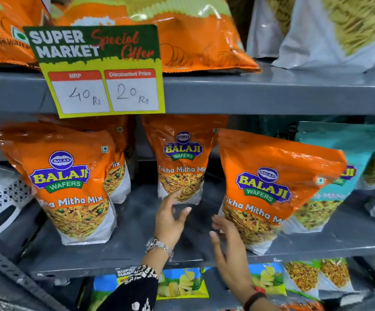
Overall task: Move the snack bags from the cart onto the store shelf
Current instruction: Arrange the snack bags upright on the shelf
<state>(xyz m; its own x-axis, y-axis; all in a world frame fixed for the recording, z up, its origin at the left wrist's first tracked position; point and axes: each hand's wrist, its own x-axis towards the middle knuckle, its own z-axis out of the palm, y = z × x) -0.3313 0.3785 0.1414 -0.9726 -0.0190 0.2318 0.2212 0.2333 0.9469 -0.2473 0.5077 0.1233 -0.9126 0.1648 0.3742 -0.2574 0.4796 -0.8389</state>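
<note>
Three orange Balaji snack bags stand upright on the grey middle shelf: one at the left front, one further back in the middle, one at the right front. My left hand is open, its fingertips just in front of the middle bag's base. My right hand is open too, fingers spread beside the lower left edge of the right bag, holding nothing. The cart is out of view.
A yellow and green price sign hangs from the upper shelf edge. Teal snack bags stand behind the right bag. A white basket sits at far left. More bags fill the shelf above and the shelf below.
</note>
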